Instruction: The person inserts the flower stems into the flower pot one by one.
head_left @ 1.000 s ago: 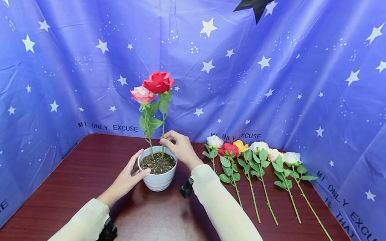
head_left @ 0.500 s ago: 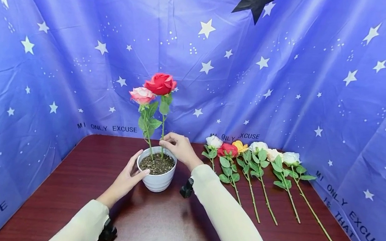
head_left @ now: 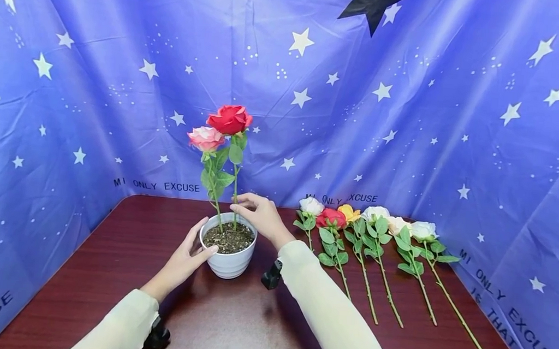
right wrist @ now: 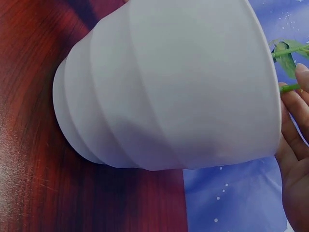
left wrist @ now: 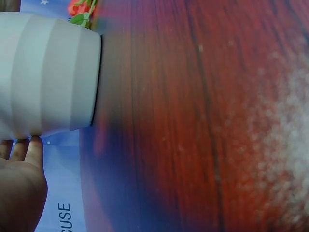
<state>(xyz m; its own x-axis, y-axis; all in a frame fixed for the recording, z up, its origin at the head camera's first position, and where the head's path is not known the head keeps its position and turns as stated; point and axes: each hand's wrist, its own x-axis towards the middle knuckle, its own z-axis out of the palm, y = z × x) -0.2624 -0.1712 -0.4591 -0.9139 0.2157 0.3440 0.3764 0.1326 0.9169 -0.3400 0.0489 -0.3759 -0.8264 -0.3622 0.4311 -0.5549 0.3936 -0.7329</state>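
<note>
In the head view a white ribbed flower pot [head_left: 229, 262] filled with dark soil [head_left: 229, 237] stands on the table. My left hand [head_left: 185, 257] holds the pot's left side, thumb at the front rim and fingers along the side. A red rose [head_left: 229, 119] stands upright in the soil, its stem [right wrist: 289, 88] between the thumb and fingers of my right hand [head_left: 260, 215] just above the rim. To its left a pink-and-white rose [head_left: 206, 138] also stands in the soil, leaning slightly left. The pot's wall hides part of both hands in the wrist views.
Several loose roses lie in a row on the right of the dark red wooden table [head_left: 121, 249]: white [head_left: 311, 206], red [head_left: 331, 218], yellow [head_left: 349, 213] and pale ones [head_left: 424, 230]. A blue starry curtain [head_left: 276, 86] encloses the table's back and sides.
The red rose's bloom swayed slightly right, then back left. Both hands have stayed nearly in place at the pot and the stem.
</note>
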